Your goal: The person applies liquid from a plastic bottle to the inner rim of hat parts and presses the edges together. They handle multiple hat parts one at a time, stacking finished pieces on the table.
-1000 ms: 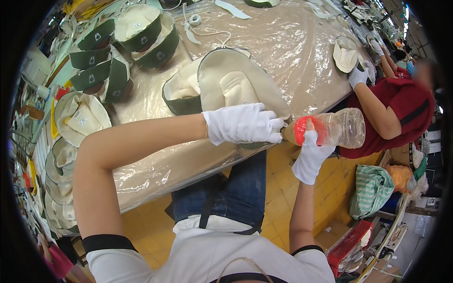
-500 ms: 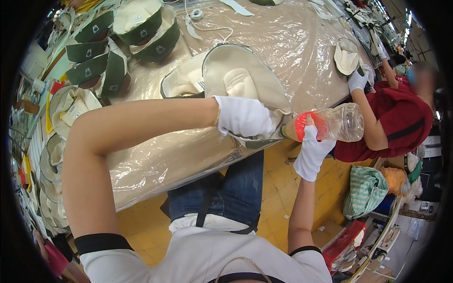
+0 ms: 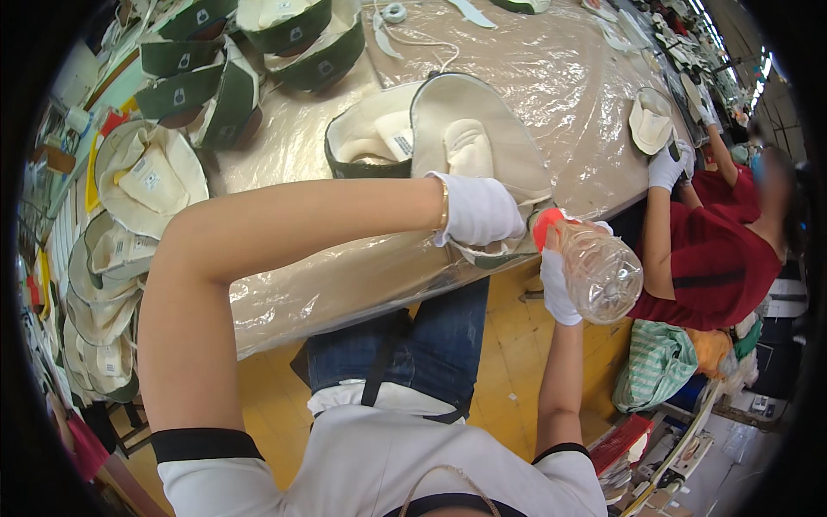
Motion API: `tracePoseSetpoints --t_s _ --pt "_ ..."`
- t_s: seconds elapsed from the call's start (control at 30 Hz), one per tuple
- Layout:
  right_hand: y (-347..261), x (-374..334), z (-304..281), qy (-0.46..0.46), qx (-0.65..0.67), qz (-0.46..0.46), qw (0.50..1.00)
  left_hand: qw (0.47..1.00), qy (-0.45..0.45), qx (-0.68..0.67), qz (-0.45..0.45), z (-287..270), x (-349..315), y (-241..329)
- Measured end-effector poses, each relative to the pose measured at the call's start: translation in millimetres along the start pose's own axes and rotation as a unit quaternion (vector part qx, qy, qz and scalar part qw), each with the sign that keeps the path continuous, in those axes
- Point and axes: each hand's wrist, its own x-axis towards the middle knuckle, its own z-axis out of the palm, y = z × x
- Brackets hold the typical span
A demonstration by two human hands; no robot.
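A green shoe upper with a cream lining (image 3: 438, 155) lies spread at the table's near edge. My left hand (image 3: 482, 211), in a white glove, is closed on its near right edge; the fingertips are hidden. My right hand (image 3: 558, 289), also gloved, is wrapped round a clear plastic bottle with a red band (image 3: 603, 276). The bottle is tilted, its base toward me and its neck end at the upper's edge beside my left fingers. Whether the tip touches the upper I cannot tell. Another cream-lined upper (image 3: 357, 129) lies just behind, partly covered.
Green uppers (image 3: 224, 103) are stacked at the far left, and more cream-lined ones (image 3: 151, 177) line the left side. Clear plastic sheeting covers the table (image 3: 568, 112). At the right a co-worker in a red shirt (image 3: 715, 254) handles an upper (image 3: 651, 122). A striped bag (image 3: 655, 366) stands below.
The bottle's base has swung down toward me, its neck staying near the upper's edge. My left hand keeps hold of the upper. The whole view has shifted a little.
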Motion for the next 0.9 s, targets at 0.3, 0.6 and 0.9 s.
tracePoseSetpoints --t_s 0.3,0.6,0.9 --pt "50.8 11.9 -26.5 -0.01 -0.168 0.079 0.983 1.0 -0.009 -0.018 -0.016 4.5 0.1 -1.0" --pt "-26.3 59.5 31.7 -0.016 -0.141 0.075 0.987 0.998 0.013 0.046 -0.039 20.6 4.1 3.8" --pt "-17.3 44.2 12.4 -0.105 -0.243 -0.046 0.963 0.994 0.033 0.099 -0.014 20.5 2.3 6.8"
